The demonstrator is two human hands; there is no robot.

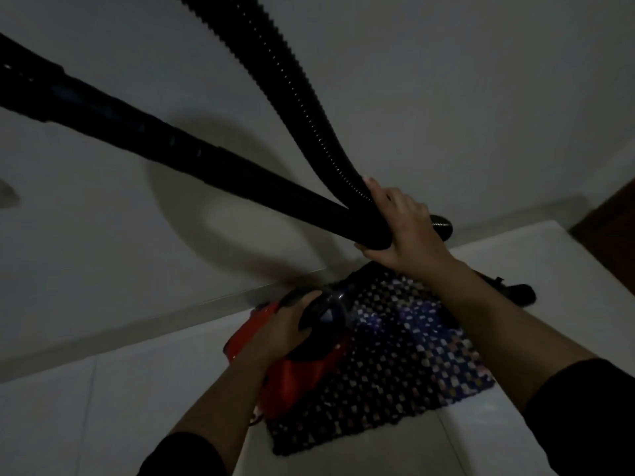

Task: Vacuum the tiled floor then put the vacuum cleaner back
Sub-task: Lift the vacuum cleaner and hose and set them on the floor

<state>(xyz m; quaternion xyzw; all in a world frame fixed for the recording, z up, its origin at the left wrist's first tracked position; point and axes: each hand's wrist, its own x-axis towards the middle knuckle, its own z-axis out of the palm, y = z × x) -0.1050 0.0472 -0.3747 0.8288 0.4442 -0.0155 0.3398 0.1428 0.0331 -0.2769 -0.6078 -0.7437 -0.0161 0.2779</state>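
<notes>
Diagonally, vac wand [206, 163] points upper-left, R grip [402, 231] clasps lower end

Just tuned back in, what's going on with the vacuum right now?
A person is handling the vacuum cleaner close to the wall. The left hand grips the dark handle on top of its red body, which is over the edge of a patterned mat on the tiled floor. The right hand holds the ribbed hose and the rigid wand bunched together above the mat.
</notes>
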